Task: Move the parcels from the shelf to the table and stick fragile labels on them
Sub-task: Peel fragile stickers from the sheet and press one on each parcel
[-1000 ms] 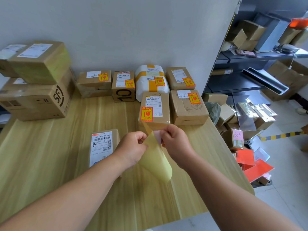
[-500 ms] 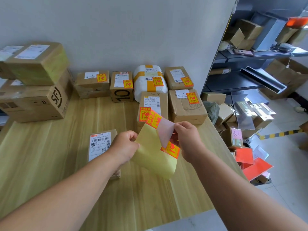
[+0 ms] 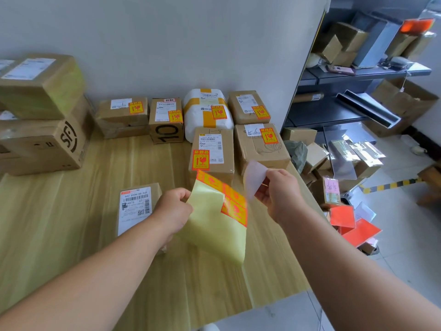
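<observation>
My left hand (image 3: pixel 174 211) grips a yellow backing sheet (image 3: pixel 212 232) with red-and-yellow fragile labels along its upper right edge. My right hand (image 3: pixel 278 194) pinches one peeled label (image 3: pixel 253 180), its pale sticky side facing me, held apart from the sheet to the right. A small brown parcel (image 3: pixel 137 206) with a white shipping label and no fragile label lies on the wooden table (image 3: pixel 71 247) just left of my left hand. Several parcels bearing fragile labels stand at the back, the nearest one (image 3: pixel 213 151) behind the sheet.
Two large cartons (image 3: pixel 40 130) are stacked at the table's left rear. A dark shelf (image 3: pixel 353 91) with more boxes stands to the right. Loose boxes and red sheets (image 3: pixel 353 225) litter the floor beside the table's right edge.
My right hand has peeled a label fully off the sheet and pulled it up and to the right. My left hand has kept its hold on the sheet.
</observation>
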Demonstrator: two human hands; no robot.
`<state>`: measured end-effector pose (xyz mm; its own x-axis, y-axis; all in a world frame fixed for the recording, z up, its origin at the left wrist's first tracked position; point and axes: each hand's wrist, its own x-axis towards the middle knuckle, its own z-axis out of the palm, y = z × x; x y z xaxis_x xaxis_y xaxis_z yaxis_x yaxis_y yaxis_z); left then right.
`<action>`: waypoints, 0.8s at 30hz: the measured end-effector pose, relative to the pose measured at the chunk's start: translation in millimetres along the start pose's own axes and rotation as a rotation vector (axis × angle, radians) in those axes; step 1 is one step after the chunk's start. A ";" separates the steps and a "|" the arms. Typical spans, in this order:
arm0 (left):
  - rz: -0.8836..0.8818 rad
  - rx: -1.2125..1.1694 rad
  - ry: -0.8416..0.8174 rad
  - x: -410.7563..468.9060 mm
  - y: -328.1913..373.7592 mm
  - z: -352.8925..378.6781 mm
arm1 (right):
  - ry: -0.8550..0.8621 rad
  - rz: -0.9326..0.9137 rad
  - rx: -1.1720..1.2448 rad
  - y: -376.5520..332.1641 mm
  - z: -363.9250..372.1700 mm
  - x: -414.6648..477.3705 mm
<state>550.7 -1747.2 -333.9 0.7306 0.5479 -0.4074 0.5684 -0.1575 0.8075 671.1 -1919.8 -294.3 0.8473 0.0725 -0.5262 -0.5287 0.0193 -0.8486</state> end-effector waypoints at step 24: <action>0.541 0.368 0.236 -20.4 8.2 8.8 | -0.199 -0.061 -0.159 48.1 61.9 -35.3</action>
<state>543.8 -1766.9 -322.7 0.8692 0.4714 0.1494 0.2691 -0.7043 0.6569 612.6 -1859.7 -313.3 0.8421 0.2710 -0.4663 -0.4491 -0.1264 -0.8845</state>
